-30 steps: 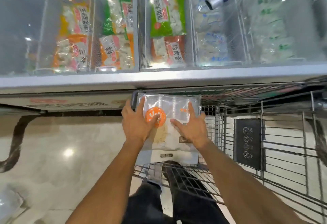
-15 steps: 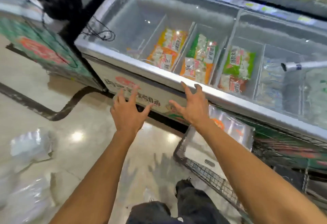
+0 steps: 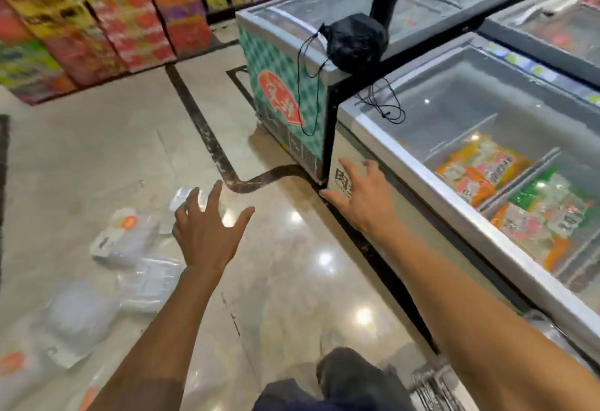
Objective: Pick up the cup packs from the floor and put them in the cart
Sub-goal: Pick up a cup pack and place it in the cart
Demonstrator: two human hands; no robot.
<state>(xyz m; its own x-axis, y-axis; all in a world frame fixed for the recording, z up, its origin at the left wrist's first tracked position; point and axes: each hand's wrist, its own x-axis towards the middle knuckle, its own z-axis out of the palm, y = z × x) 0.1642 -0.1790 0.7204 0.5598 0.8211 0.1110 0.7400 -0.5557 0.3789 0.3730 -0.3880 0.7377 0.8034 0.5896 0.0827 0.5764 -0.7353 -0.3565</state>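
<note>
Several clear cup packs lie scattered on the shiny floor at the left: one with an orange round label (image 3: 125, 238), one beside my wrist (image 3: 151, 284), one nearer me (image 3: 78, 316) and a small one farther off (image 3: 185, 198). My left hand (image 3: 207, 232) hovers over them with fingers spread, holding nothing. My right hand (image 3: 360, 196) is also open and empty, in front of the freezer's side. Only a corner of the wire cart (image 3: 428, 384) shows at the bottom right, below my right forearm.
A chest freezer (image 3: 383, 138) with frozen food bags runs along the right. Another freezer (image 3: 285, 86) stands behind it with a black bag (image 3: 354, 40) on top. Stacked colourful boxes (image 3: 97, 18) line the far left. My dark trouser leg (image 3: 344, 381) is at the bottom.
I let go of a cup pack in the cart, then turned left. Both empty hands have swung away from the cart toward the packs on the floor.
</note>
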